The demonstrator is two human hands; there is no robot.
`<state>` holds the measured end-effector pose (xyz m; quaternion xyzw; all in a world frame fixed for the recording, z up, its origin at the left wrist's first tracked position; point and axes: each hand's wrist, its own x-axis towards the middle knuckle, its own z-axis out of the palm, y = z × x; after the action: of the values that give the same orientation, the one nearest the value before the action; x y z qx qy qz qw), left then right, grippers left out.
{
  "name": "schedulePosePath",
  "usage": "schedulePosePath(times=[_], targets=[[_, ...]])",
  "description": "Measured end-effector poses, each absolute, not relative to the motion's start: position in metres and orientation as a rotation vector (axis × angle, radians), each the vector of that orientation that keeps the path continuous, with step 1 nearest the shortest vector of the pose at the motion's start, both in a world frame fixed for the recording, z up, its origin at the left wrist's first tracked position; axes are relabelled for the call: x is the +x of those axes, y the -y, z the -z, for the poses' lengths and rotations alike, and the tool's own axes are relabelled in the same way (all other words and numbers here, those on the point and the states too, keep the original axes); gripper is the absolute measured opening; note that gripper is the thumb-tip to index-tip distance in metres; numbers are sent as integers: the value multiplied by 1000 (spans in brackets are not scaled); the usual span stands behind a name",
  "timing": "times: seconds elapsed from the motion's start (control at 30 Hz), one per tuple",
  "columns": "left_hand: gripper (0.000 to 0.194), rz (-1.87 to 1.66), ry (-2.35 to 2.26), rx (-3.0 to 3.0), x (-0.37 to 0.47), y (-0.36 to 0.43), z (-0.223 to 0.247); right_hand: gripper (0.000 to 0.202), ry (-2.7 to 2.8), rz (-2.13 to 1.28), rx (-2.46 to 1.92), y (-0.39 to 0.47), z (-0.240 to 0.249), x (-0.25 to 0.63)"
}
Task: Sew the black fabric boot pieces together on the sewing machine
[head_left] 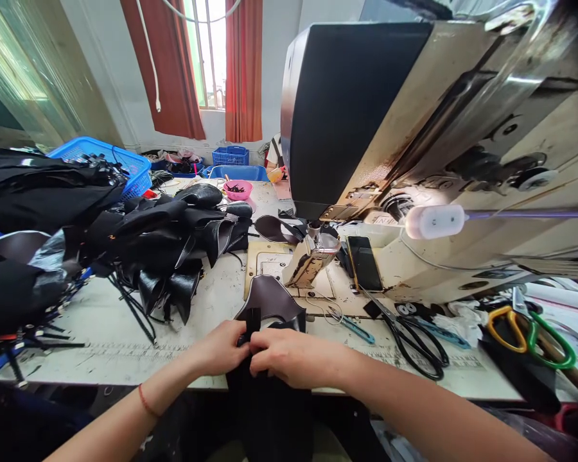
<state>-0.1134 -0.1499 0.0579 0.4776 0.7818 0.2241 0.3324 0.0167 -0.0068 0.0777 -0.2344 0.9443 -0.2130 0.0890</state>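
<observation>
At the front edge of the table, my left hand (224, 348) and my right hand (291, 358) meet over a black shoe upper with a brown lining (268, 296). The fingers of my left hand are closed around a short black strap (253, 319) that sticks up from the piece. Close beside them, the fingers of my right hand are bent and pinched on the black material; their tips are partly hidden. Dark material hangs below my hands over the table edge. Just beyond the upper stands the post (311, 256) of a sewing machine (356, 115).
Black uppers (168, 231) lie heaped on the left, in front of a blue basket (139, 163). A pink bowl (238, 189) stands behind. To the right are a phone (365, 263), blue snips (359, 329), black scissors (417, 343) and scissors with yellow and green handles (551, 340).
</observation>
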Motion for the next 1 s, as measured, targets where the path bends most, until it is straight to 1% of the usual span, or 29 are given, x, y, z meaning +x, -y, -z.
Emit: schedulePosePath(times=[0.07, 0.13, 0.2, 0.27, 0.33, 0.37, 0.47, 0.53, 0.57, 0.6, 0.67, 0.73, 0.8, 0.9, 1.0], targets=[[15, -573, -1988, 1270, -117, 153, -61, 26, -2803, 575, -707, 10, -80, 14], [15, -547, -1997, 1273, -116, 155, -64, 26, -2813, 579, -645, 13, -79, 14], [11, -506, -2090, 1251, -112, 157, -67, 29, -2831, 724, -555, 14, -76, 16], [9, -461, -2223, 1208, -106, 158, -69, 28, -2841, 1091, -374, 12, -71, 19], [8, -436, -2305, 1161, -100, 158, -71, 20, -2747, 1563, -35, 7, -65, 22], [7, -437, -2315, 1141, -99, 157, -72, 16, -2669, 1741, 127, 5, -62, 22], [6, -487, -2260, 1113, -98, 156, -71, 5, -2348, 2090, 455, 2, -60, 24], [6, -521, -2214, 1111, -99, 155, -68, 5, -2201, 2182, 549, 5, -64, 25], [6, -532, -2201, 1110, -100, 155, -67, 5, -2242, 2147, 571, 7, -68, 26], [6, -539, -2194, 1109, -100, 156, -65, 5, -2372, 2041, 564, 11, -71, 27], [8, -552, -2179, 1104, -101, 157, -60, 10, -2710, 1691, 524, 20, -76, 31], [9, -575, -2147, 1101, -101, 158, -57, 12, -2885, 1424, 592, 28, -75, 34], [4, -605, -2108, 1096, -100, 160, -54, 11, -2943, 1298, 684, 35, -67, 35], [3, -649, -2092, 1074, -99, 161, -53, 8, -3077, 1127, 674, 37, -53, 34], [2, -687, -2106, 1046, -96, 161, -53, 12, -3169, 994, 724, 35, -47, 31]])
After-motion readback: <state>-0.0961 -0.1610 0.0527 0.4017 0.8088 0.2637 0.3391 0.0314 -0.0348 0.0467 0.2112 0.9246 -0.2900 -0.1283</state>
